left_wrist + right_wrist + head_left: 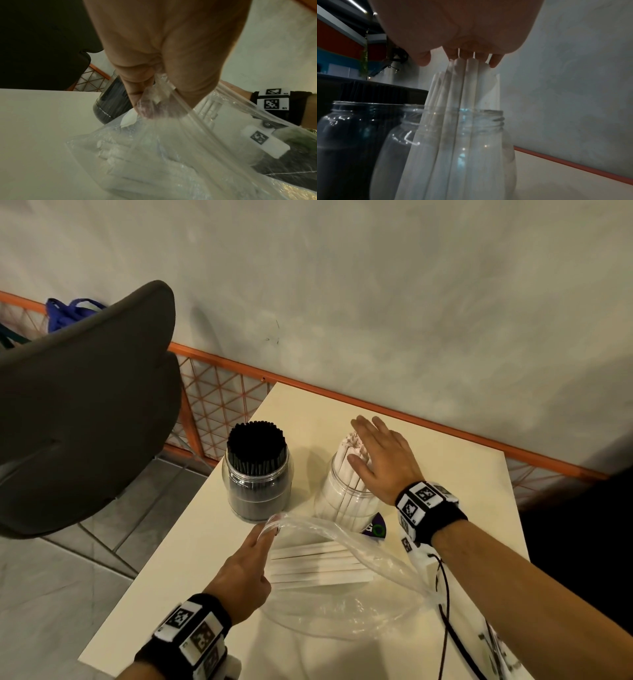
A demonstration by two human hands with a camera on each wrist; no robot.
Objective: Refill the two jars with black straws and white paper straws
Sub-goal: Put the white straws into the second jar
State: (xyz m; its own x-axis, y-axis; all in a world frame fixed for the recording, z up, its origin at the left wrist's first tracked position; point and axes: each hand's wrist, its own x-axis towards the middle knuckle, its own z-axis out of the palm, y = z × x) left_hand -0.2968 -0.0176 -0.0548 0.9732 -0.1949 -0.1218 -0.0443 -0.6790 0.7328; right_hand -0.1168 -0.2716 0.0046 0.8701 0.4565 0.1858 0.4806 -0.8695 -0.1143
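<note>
Two clear jars stand on the white table. The left jar is packed with black straws. The right jar holds white paper straws that lean together. My right hand lies flat with straight fingers on the tops of those straws. My left hand pinches the rim of a clear plastic bag and lifts it open. Several white paper straws lie flat inside the bag.
A dark chair stands left of the table, close to the black-straw jar. An orange rail with mesh runs along the grey wall behind. A purple and green sticker lies by the right jar. A black cable trails from my right wrist.
</note>
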